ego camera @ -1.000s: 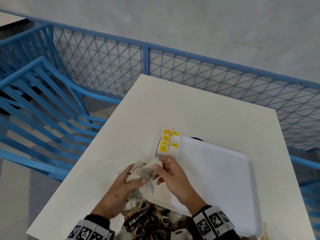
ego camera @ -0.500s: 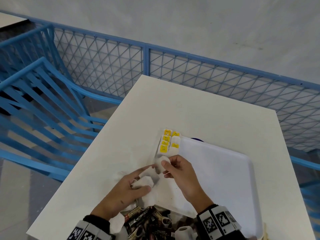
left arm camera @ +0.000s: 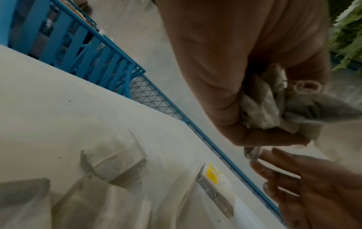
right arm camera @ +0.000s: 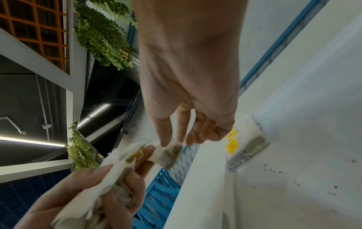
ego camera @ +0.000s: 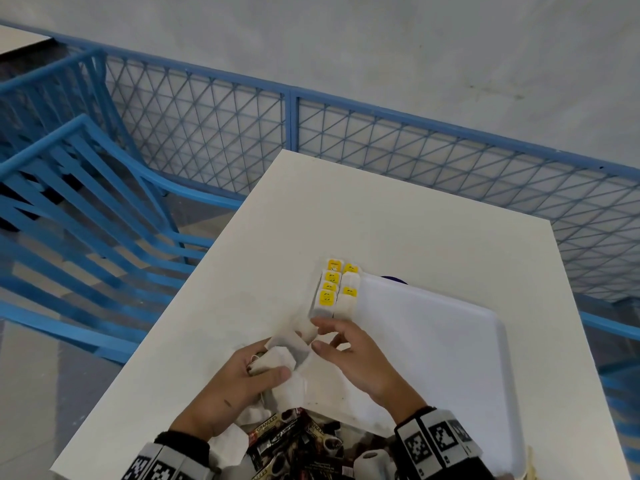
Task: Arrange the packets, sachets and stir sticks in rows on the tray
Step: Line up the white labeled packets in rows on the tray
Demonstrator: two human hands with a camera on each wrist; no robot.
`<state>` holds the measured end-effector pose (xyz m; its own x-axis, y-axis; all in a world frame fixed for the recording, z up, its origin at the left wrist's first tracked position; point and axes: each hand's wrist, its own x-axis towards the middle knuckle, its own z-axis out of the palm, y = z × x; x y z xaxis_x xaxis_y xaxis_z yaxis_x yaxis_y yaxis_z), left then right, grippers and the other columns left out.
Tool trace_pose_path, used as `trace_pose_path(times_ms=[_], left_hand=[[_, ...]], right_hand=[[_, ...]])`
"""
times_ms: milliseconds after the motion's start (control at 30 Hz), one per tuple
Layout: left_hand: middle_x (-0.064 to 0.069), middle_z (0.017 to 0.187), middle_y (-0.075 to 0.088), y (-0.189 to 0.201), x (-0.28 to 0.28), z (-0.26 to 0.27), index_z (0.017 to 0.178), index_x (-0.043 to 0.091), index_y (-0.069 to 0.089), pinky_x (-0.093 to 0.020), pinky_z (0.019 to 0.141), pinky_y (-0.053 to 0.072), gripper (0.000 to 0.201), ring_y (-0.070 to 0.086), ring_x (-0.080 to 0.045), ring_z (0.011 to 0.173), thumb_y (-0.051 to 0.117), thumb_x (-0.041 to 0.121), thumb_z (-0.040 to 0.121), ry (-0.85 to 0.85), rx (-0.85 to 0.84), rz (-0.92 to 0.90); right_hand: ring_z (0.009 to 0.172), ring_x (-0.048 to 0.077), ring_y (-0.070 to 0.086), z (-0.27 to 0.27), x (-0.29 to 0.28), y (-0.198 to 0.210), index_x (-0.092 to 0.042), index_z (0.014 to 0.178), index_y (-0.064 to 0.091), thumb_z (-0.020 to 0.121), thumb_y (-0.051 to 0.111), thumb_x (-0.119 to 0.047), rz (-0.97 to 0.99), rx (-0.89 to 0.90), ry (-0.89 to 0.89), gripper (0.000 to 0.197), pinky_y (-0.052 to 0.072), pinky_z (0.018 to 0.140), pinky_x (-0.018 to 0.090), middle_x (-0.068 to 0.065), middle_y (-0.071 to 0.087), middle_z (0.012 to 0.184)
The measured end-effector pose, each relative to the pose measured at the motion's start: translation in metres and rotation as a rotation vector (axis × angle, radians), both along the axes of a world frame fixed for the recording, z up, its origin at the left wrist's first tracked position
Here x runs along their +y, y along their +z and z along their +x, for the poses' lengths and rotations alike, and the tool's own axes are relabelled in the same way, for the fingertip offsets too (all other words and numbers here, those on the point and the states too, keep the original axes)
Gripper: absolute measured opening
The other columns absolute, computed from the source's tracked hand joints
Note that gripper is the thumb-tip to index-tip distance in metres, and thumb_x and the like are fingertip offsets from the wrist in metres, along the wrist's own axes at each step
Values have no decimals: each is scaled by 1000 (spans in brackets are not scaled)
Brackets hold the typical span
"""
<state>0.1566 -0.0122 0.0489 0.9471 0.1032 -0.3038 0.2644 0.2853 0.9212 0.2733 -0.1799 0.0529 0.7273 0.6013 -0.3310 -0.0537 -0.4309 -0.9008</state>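
A white tray (ego camera: 433, 341) lies on the white table (ego camera: 346, 209). Tea bags with yellow tags (ego camera: 332, 292) lie in two short columns at its far left corner, also in the right wrist view (right arm camera: 233, 142). My left hand (ego camera: 242, 379) grips a crumpled bunch of tea bags (ego camera: 280, 355) just left of the tray; the left wrist view shows the bunch (left arm camera: 274, 108) in its curled fingers. My right hand (ego camera: 313, 334) pinches one tea bag (ego camera: 304, 329) between thumb and forefinger, close to the bunch and just below the columns. The pinched bag (right arm camera: 170, 153) hangs beside the left hand (right arm camera: 88, 193).
Dark coffee sachets (ego camera: 287, 441) are piled at the tray's near edge, with more loose tea bags (left arm camera: 117, 159) on the table by the left hand. A blue mesh railing (ego camera: 291, 126) runs behind the table, and a blue chair (ego camera: 86, 209) stands at the left.
My right hand has drawn one tea bag out of the bunch and carried it toward the columns. The left hand has sunk slightly toward me with the rest.
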Motion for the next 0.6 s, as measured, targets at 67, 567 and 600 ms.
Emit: trace_pose_path(times_ms=[67,567,600], left_hand=[[-18,94,69,1,2,0,101,11,70,-33,71,54,57,66,-29,87,86,40,55,13,-6,-28],[-11,88,67,-9,15,2,104,7,69,-34,69,55,70,64,-22,83,89,40,44,215,36,-144],[-11,88,67,-10,16,2,102,9,71,-35,70,53,63,63,-23,84,87,37,47,221,46,-144]], right_hand=[[80,0,53,1,1,-3,-23,107,64,86,64,-23,-1,43,27,21,42,70,10,-15,59,97],[64,20,61,28,17,-56,-3,77,58,81,63,8,147,383,-544,12,56,62,20,14,62,75],[64,20,61,29,19,-58,-3,76,58,81,63,8,140,389,-571,12,57,63,21,14,62,75]])
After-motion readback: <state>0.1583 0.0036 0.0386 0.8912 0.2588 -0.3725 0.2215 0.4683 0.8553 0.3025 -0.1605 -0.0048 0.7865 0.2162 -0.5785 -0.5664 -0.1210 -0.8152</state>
